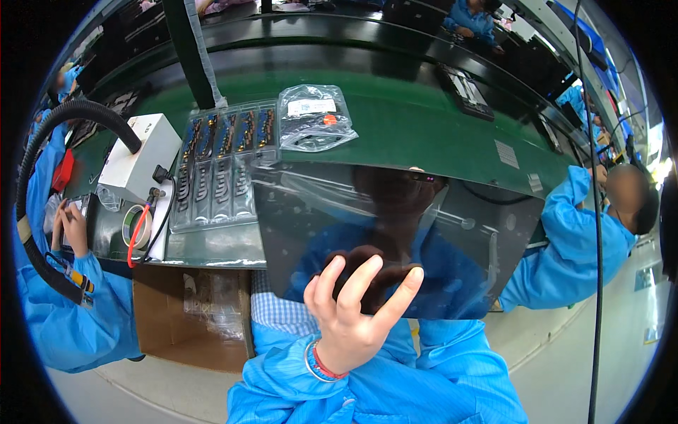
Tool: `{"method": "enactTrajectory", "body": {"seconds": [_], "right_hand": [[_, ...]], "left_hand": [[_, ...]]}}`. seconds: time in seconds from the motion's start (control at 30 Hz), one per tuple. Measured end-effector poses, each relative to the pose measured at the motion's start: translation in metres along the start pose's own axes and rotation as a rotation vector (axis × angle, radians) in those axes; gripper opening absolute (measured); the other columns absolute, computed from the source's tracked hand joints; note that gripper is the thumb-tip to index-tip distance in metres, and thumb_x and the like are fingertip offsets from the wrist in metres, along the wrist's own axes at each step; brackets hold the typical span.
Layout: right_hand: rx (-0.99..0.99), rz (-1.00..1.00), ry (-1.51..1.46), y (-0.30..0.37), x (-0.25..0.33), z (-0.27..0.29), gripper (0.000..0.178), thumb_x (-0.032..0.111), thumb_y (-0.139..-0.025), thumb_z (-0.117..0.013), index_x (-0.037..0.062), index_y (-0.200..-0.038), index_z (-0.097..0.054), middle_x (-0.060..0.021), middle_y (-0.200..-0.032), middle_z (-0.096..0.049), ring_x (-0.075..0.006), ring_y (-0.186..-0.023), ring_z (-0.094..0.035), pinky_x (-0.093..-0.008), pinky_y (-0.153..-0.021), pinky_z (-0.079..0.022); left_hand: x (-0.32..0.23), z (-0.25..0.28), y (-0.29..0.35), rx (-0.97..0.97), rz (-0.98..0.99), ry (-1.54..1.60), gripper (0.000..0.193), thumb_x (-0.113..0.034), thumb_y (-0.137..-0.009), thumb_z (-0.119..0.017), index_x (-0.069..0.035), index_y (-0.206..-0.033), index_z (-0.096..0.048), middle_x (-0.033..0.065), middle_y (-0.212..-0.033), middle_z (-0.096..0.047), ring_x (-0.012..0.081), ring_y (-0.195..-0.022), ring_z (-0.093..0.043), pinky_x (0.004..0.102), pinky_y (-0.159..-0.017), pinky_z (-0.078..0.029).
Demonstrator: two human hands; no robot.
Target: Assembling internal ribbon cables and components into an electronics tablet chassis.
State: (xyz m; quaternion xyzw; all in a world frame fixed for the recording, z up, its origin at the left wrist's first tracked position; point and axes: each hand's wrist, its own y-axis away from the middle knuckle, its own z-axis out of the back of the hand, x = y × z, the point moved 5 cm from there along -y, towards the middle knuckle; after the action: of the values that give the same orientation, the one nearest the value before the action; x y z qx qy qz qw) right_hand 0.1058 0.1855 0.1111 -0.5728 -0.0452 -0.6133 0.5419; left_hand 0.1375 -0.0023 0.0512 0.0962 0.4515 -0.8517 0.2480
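Observation:
My left hand (351, 318) rises from the lower middle with its fingers spread. The fingertips lie on the near edge of a large dark glossy panel (459, 240). The panel is held tilted in front of me, over the edge of the green workbench (424, 124). Its surface mirrors my fingers and my blue coat. A red and blue band circles the left wrist. My right sleeve runs up under the panel's near right edge, and the right hand is hidden behind it.
A clear tray of small parts (215, 169) and a clear plastic bag (314, 116) lie beyond the panel. A white box (138, 152), a tape roll (134, 226) and a black hose (42, 141) are at left. A cardboard box (176, 325) sits below. Blue-coated co-workers (586, 240) stand on both sides.

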Motion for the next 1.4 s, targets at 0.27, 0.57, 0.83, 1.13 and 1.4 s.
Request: {"method": "enactTrajectory", "body": {"seconds": [0.27,0.57,0.83,1.13,1.4], "right_hand": [[0.240,0.161,0.114,-0.024,0.000,-0.003,0.036,-0.005,-0.079,-0.040,0.0013,-0.108,-0.059,-0.0130,-0.114,-0.055,-0.0123,-0.091,-0.055,-0.0224,-0.075,-0.043],[0.704,-0.130,0.596,-0.005,-0.105,-0.059,0.040,0.001,-0.067,-0.047,0.0062,-0.103,-0.062,-0.0106,-0.107,-0.057,-0.0309,-0.092,-0.056,-0.0353,-0.082,-0.045],[0.590,0.014,0.824,0.014,-0.113,-0.065,0.037,0.011,-0.070,-0.058,0.0136,-0.107,-0.059,-0.0019,-0.108,-0.055,-0.0255,-0.086,-0.059,-0.0360,-0.072,-0.049],[0.262,-0.172,0.426,0.043,-0.105,0.010,0.039,-0.001,-0.070,-0.052,0.0037,-0.108,-0.056,-0.0128,-0.104,-0.053,-0.0260,-0.085,-0.057,-0.0312,-0.074,-0.046],[0.123,-0.633,0.077,0.121,-0.132,0.052,0.041,0.015,-0.082,-0.056,0.0030,-0.120,-0.048,-0.0096,-0.092,-0.056,-0.0205,-0.078,-0.053,-0.0280,-0.073,-0.042]], "left_hand": [[0.012,-0.053,-0.023,0.162,-0.038,0.486,0.037,-0.002,-0.074,-0.061,-0.004,-0.110,-0.053,0.0152,-0.097,-0.058,0.0295,-0.079,-0.060,0.0361,-0.069,-0.047],[0.048,-0.136,0.021,0.042,1.237,1.809,0.024,-0.009,-0.082,-0.061,-0.002,-0.104,-0.054,0.0041,-0.098,-0.057,0.0129,-0.085,-0.055,0.0261,-0.073,-0.048],[0.065,-0.063,0.055,1.074,1.261,1.925,0.042,-0.021,-0.091,-0.044,-0.003,-0.128,-0.036,0.0104,-0.129,-0.042,0.0219,-0.116,-0.044,0.0334,-0.096,-0.034],[0.155,-0.011,0.023,0.365,0.422,0.252,0.042,-0.013,-0.074,-0.064,0.000,-0.111,-0.050,0.0142,-0.100,-0.055,0.0286,-0.093,-0.052,0.0352,-0.082,-0.040],[0.144,-0.025,0.011,0.375,0.452,0.246,0.039,-0.007,-0.064,-0.072,0.001,-0.100,-0.059,0.0127,-0.092,-0.059,0.0267,-0.078,-0.056,0.0328,-0.068,-0.045]]}}
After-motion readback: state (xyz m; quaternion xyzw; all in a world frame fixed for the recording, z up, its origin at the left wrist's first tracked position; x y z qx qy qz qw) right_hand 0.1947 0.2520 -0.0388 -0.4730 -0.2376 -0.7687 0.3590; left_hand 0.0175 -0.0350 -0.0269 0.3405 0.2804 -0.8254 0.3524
